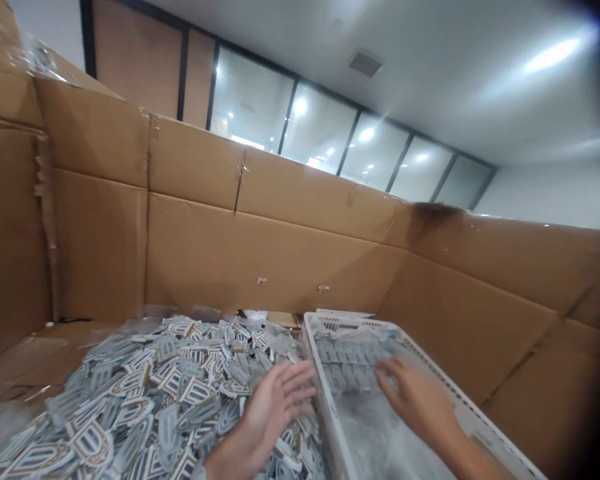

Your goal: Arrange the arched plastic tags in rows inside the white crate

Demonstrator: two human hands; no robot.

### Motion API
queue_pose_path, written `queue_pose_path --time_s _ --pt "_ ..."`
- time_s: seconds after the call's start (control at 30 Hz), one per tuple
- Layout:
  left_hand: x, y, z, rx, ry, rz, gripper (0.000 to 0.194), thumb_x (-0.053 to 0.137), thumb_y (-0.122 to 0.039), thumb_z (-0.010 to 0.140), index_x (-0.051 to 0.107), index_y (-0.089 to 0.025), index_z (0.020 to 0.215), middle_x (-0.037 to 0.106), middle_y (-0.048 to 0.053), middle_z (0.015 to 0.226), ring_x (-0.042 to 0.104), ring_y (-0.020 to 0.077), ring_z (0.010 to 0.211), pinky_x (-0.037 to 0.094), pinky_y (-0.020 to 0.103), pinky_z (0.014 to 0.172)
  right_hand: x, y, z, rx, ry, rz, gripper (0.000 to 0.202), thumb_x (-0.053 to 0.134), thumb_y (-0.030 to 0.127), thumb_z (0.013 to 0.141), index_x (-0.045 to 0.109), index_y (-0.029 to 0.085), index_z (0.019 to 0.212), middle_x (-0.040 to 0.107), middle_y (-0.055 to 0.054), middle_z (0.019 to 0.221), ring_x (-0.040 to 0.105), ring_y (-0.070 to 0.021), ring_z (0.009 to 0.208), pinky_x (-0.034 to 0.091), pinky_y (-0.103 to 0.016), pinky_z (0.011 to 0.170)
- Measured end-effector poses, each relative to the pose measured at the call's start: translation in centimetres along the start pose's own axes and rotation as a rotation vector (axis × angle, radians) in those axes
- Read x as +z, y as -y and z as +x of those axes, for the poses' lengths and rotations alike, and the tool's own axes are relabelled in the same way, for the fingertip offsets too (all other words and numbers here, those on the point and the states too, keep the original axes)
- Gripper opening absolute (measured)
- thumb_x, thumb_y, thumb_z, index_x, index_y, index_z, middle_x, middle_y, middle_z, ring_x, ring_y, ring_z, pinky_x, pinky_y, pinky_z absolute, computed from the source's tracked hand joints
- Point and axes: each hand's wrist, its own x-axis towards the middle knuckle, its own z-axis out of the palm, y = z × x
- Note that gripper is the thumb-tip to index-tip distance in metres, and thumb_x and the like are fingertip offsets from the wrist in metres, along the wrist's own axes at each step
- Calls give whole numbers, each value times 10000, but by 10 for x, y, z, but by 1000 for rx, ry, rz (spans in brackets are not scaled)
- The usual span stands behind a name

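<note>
My left hand (276,405) is held palm inward with its fingers spread, beside the left wall of a white plastic basket (325,393). Nothing shows in it. Below and to its left lies a big heap of small arch-shaped pieces (165,393), grey on one side, white with brown edging and dark stripes on the other. My right hand (415,393) is over the basket, smeared by motion, with fingers bent; whether they pinch anything I cannot tell. Inside the basket, rows of the grey pieces (347,363) lie at the far end, with clear plastic film (375,427) nearer to me.
Tall cardboard walls (280,247) stand behind the heap and at both sides. Crumpled clear plastic (10,423) lies at the left. Beyond the cardboard are glass partition panels (320,127).
</note>
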Motion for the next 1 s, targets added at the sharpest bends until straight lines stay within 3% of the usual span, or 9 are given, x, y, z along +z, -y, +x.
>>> queue_pose_path --time_s 0.13,0.27,0.4,0.53,0.6,0.67,0.77,0.83,1.0 --pt "17 15 -11 19 203 107 645 531 -581 1033 709 -143 1471 619 163 1599 656 313 1386 562 384 1028 35 -6 -35 -26 126 139 561 302 534 1069 774 249 1175 737 -128 1279 742 -327 1128 549 -490 968" --pt "43 17 -35 -23 402 191 589 674 -655 956 808 -227 1337 689 137 1516 673 299 1379 585 343 962 40 -1 -47 -153 218 281 490 332 481 1067 756 238 1105 757 -112 1165 742 -297 1089 536 -474 987" --pt "70 -7 -68 50 412 372 494 567 -526 1062 811 -192 1333 706 175 1469 668 320 1391 607 380 989 31 28 -67 -318 273 442 499 335 552 1120 716 231 1129 760 -92 1080 738 -254 1006 546 -406 924" --pt "77 -39 -98 190 226 557 500 470 -495 1104 806 -206 1335 702 141 1471 643 305 1408 582 402 1100 32 59 -96 -447 220 481 454 560 531 1080 594 284 1459 732 -98 1291 738 -268 1117 550 -388 945" --pt "69 -55 -107 246 116 646 523 456 -550 1100 804 -230 1324 664 105 1541 610 311 1451 586 413 1118 36 68 -103 -506 165 433 354 570 384 1075 624 285 1410 728 -92 1287 743 -259 1075 530 -362 892" --pt "54 -70 -111 277 -6 738 570 464 -623 1078 789 -239 1347 668 101 1544 603 332 1463 594 454 1131 41 71 -103 -530 154 387 218 506 266 1074 690 245 1189 750 -71 1134 730 -212 908 465 -316 762" --pt "24 -92 -110 309 -180 888 605 468 -669 1056 786 -232 1330 655 103 1565 584 356 1487 611 492 1122 47 70 -97 -503 206 425 171 522 198 1028 657 208 924 738 -23 905 648 -149 740 349 -282 666" --pt "6 -105 -107 299 -231 983 630 485 -713 1030 791 -242 1314 674 100 1542 592 358 1482 627 495 1110 51 70 -94 -460 242 492 135 565 178 981 643 202 873 725 -1 839 605 -126 706 319 -269 657" --pt "-32 -119 -90 274 -347 1425 561 548 -713 1021 698 -376 1444 617 21 1609 519 337 1553 393 616 1335 54 70 -93 -440 270 557 90 589 157 933 648 210 890 723 12 853 586 -119 731 312 -259 672"
